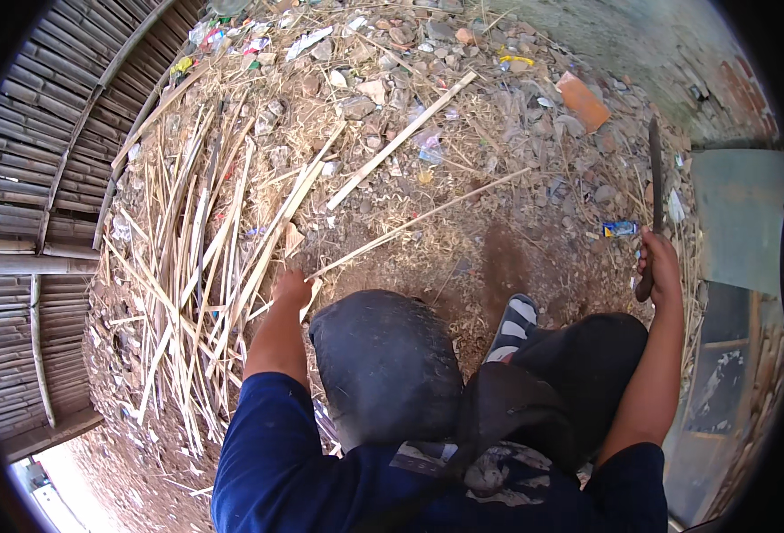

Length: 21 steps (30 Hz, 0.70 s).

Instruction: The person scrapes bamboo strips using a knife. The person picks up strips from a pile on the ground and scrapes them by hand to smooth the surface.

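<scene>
My right hand (661, 265) is wrapped round the handle of a long dark machete (656, 178), whose blade points away from me at the right. My left hand (292, 289) is closed at the near end of a thin, pale bamboo strip (418, 224). From there the strip slants out to the far right, low over the ground. Left of that hand lies a loose heap of split bamboo strips (198, 258), many crossing each other. A wider flat bamboo slat (402, 140) rests farther off on the ground.
A woven bamboo wall (27, 160) stands at the left. Stones, shavings and litter cover the dirt ground, with an orange brick-like slab (583, 102) and a blue wrapper (620, 229) at the right. A grey-green panel (736, 218) borders the right side. My sandalled foot (514, 327) is in front.
</scene>
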{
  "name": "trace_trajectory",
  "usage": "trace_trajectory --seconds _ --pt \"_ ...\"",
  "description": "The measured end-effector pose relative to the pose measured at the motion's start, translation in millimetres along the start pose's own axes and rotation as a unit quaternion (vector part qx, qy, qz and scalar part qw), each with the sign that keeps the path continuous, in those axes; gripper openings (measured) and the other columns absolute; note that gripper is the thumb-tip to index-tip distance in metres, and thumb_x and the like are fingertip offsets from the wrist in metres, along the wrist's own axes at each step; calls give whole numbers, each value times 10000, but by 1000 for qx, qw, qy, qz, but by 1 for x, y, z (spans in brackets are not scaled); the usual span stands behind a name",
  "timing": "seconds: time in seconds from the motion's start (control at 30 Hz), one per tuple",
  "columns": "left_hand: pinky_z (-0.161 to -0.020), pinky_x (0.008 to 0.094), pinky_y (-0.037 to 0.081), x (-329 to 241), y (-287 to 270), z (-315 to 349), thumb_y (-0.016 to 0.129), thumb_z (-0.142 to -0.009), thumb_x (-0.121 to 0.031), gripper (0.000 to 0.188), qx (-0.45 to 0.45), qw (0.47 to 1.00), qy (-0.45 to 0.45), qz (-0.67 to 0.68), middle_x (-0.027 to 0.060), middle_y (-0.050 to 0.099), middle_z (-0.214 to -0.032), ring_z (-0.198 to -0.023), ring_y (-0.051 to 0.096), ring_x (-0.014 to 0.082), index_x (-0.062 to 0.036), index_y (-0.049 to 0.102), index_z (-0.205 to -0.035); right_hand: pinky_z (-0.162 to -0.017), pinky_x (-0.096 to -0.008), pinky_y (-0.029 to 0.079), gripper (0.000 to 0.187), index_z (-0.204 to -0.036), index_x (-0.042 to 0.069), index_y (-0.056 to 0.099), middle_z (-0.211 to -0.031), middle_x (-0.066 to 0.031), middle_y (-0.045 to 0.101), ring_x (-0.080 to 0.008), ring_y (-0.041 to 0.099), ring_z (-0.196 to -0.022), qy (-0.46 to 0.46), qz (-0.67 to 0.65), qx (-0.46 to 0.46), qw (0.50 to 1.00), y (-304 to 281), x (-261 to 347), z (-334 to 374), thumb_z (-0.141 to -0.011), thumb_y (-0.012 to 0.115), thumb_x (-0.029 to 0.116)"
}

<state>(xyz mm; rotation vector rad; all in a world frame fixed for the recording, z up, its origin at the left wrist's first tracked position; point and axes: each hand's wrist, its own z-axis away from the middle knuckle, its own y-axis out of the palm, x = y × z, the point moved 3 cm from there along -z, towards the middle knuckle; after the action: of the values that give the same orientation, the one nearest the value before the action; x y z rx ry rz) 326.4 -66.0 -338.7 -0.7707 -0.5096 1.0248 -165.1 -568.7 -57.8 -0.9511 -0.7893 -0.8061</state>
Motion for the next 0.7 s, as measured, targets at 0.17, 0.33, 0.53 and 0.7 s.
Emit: trace_trajectory --seconds 0.17,0.33,0.53,0.7 --pt "-938 523 480 7 -1 27 532 -998 -417 382 -136 983 78 91 177 618 -1188 -1111 603 396 -70 580 -1149 -487 -250 396 320 -920 109 581 -676 30 524 -81 489 -533 -24 20 -6 999 3 6 3 -895 739 386" --pt "-741 529 522 -8 -44 85 547 -992 -393 321 -316 928 116 160 184 677 -994 -861 659 422 -81 626 -983 -505 -247 399 323 -941 88 590 -658 29 520 -75 493 -539 -38 34 -4 999 8 18 19 -883 757 359" --pt "-717 512 520 -13 -92 165 596 -961 -432 352 -319 928 99 167 173 702 -887 -828 677 403 -85 652 -952 -502 -246 390 333 -956 67 629 -662 32 540 -70 492 -551 -117 30 35 992 14 29 26 -848 795 334" --pt "-713 502 513 -4 -115 230 593 -970 -437 393 -330 919 104 187 200 695 -838 -790 670 410 -53 678 -954 -577 -340 457 461 -1005 -27 625 -776 -65 612 -178 575 -614 -262 173 57 948 33 52 49 -794 829 328"
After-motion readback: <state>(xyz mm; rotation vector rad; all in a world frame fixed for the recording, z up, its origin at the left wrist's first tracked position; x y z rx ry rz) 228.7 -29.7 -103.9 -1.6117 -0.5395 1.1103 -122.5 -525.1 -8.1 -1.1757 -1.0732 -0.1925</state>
